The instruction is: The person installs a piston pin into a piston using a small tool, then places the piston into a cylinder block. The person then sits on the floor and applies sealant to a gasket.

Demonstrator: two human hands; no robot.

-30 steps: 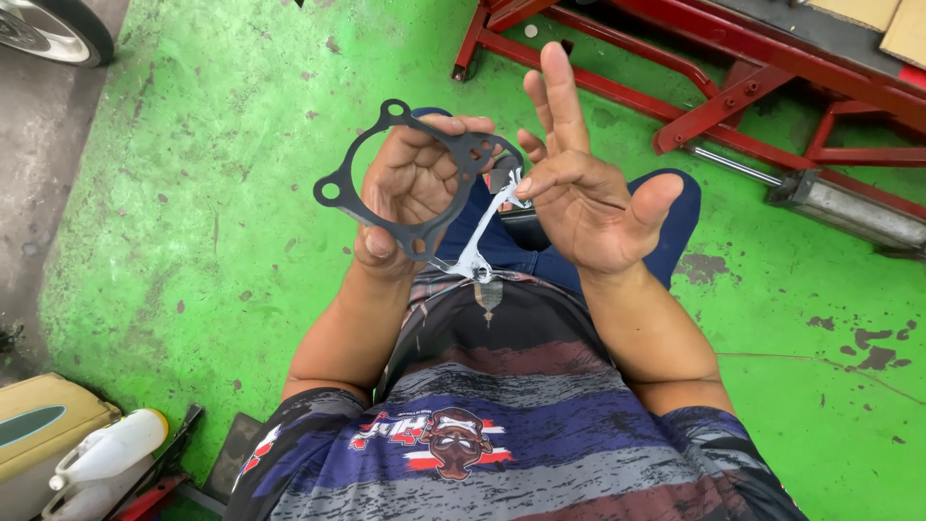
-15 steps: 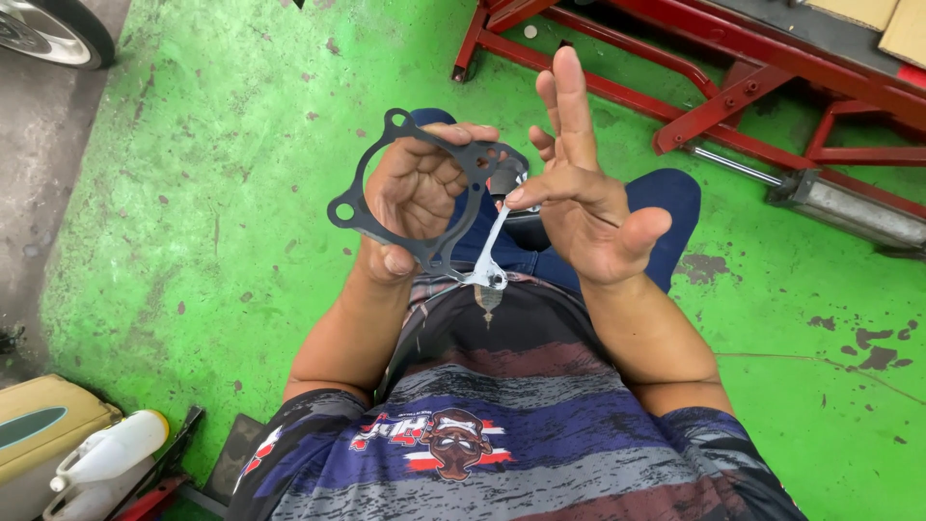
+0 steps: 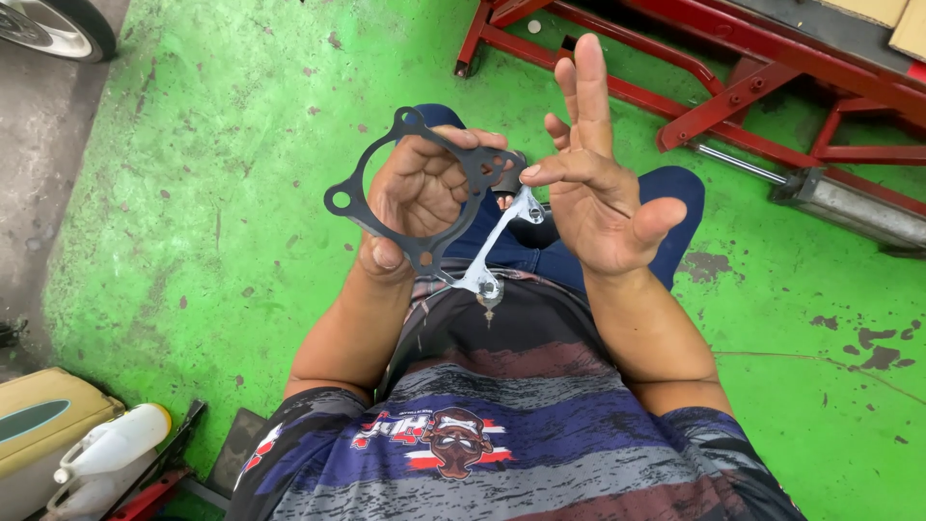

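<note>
My left hand (image 3: 424, 193) grips a dark, flat ring-shaped gasket (image 3: 349, 206) with bolt ears, held up in front of my chest with my fingers through its opening. A thin silver metal piece (image 3: 502, 241) with holes hangs below the gasket's right side, down towards my shirt. Whether my left hand also pinches it is hidden. My right hand (image 3: 608, 207) is held up palm inward with fingers spread. Its bent index fingertip touches the gasket's right edge, and it holds nothing.
I sit on a green painted floor (image 3: 212, 174). A red steel frame (image 3: 714, 68) with a grey cylinder (image 3: 849, 207) lies at the upper right. A tyre (image 3: 48, 24) shows at the top left. A white jug (image 3: 111, 449) and a cream container (image 3: 39, 425) stand at the lower left.
My right index finger has curled in to touch the gasket's edge. The gasket has shifted slightly in my left hand, and both hands sit closer together.
</note>
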